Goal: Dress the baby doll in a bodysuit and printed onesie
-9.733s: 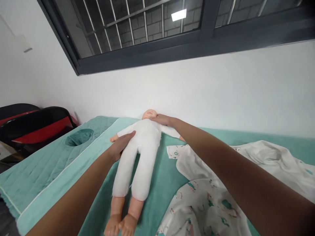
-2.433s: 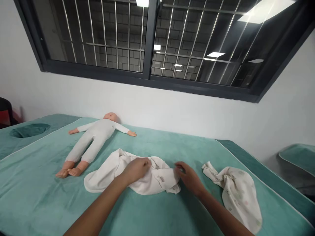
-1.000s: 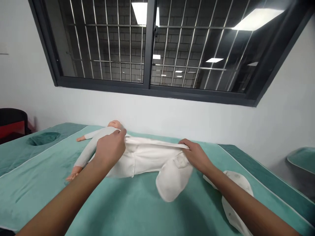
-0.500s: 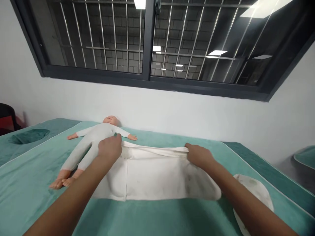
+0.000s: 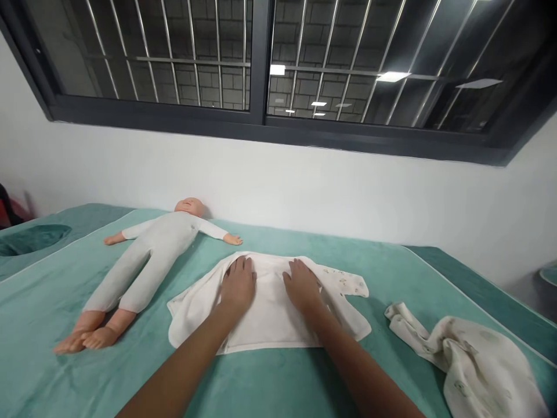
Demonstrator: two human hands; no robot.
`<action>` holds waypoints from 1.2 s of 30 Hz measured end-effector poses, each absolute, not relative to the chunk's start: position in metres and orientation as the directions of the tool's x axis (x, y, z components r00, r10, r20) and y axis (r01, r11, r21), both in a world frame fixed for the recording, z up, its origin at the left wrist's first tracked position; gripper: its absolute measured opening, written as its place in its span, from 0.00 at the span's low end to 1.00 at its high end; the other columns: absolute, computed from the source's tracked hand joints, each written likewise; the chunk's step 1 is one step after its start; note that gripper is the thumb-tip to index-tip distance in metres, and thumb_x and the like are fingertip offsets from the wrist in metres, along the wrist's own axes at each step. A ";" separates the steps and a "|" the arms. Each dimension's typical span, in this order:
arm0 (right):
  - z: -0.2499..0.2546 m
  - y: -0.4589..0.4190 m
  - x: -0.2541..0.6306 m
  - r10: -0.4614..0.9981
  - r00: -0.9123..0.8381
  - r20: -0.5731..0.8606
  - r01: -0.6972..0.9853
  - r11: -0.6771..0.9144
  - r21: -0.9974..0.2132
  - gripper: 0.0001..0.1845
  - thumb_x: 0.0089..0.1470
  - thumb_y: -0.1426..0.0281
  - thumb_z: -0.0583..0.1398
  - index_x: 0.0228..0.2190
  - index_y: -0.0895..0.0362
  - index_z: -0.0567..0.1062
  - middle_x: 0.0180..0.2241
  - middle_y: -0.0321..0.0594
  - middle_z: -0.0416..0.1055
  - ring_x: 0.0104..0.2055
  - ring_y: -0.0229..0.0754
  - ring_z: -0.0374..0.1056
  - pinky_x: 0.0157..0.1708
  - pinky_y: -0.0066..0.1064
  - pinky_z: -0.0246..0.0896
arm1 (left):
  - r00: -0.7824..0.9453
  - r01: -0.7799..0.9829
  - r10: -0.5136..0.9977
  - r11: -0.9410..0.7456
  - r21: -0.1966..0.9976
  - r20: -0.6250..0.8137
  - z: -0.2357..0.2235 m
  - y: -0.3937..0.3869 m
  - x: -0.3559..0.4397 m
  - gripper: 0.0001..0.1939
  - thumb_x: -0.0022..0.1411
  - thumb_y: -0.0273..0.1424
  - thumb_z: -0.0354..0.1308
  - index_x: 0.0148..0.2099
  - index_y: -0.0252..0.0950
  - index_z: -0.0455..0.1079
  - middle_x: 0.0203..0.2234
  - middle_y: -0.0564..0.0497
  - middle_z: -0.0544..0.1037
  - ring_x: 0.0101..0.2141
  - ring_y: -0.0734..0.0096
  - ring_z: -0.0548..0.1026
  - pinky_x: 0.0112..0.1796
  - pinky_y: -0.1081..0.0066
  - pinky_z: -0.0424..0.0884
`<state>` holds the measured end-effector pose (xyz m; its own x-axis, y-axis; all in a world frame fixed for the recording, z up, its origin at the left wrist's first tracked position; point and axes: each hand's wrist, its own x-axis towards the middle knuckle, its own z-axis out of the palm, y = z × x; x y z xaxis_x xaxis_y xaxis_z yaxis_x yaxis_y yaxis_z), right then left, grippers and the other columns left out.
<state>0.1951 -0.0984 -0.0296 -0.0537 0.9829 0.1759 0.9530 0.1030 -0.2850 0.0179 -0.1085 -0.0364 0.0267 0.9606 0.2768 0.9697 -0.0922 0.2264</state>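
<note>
A white baby top (image 5: 272, 316) lies spread on the green bed cover, its printed sleeve reaching out to the right. My left hand (image 5: 238, 285) rests on the upper left part of the cloth with its fingers extended. On the upper right part lies my right hand (image 5: 302, 285), fingers also stretched out flat. Neither hand grips anything that I can see. To the left, a baby doll (image 5: 163, 238) in a white bodysuit lies on its back, arms out and bare feet toward me.
A crumpled white printed cloth (image 5: 487, 354) sits at the lower right of the green bed cover (image 5: 278, 386). Behind the bed stands a white wall (image 5: 278, 191) under a dark-framed window with bars. A round hollow (image 5: 37, 238) shows at the far left.
The top has gone from being held up by its edge to lying flat on the bed. Both hands let go of that edge, moved closer together and now lie flat on it.
</note>
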 end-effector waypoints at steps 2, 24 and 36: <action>-0.033 -0.093 0.198 0.976 -0.039 0.213 0.967 0.091 -0.239 0.28 0.59 0.68 0.50 0.59 0.65 0.62 0.65 0.53 0.50 0.68 0.50 0.43 0.63 0.41 0.42 | 0.083 0.981 0.926 -0.141 0.135 0.369 -0.036 -0.105 0.014 0.27 0.65 0.28 0.45 0.66 0.35 0.53 0.61 0.39 0.60 0.59 0.53 0.59 0.52 0.57 0.63; -0.035 -0.069 0.206 0.949 0.018 0.314 0.961 0.070 -0.269 0.32 0.59 0.62 0.51 0.61 0.64 0.56 0.60 0.56 0.58 0.62 0.56 0.50 0.60 0.46 0.43 | 0.175 0.976 0.878 -0.214 0.040 0.446 -0.051 -0.099 0.006 0.33 0.61 0.21 0.43 0.68 0.40 0.51 0.62 0.44 0.62 0.59 0.59 0.63 0.56 0.62 0.62; -0.041 -0.068 0.209 0.968 -0.105 0.226 0.965 0.155 -0.214 0.25 0.62 0.64 0.48 0.53 0.67 0.67 0.55 0.57 0.65 0.59 0.54 0.56 0.59 0.42 0.46 | 0.115 0.950 0.968 -0.173 0.260 0.225 -0.047 -0.078 -0.002 0.23 0.66 0.30 0.42 0.61 0.36 0.62 0.53 0.43 0.73 0.50 0.57 0.73 0.51 0.57 0.67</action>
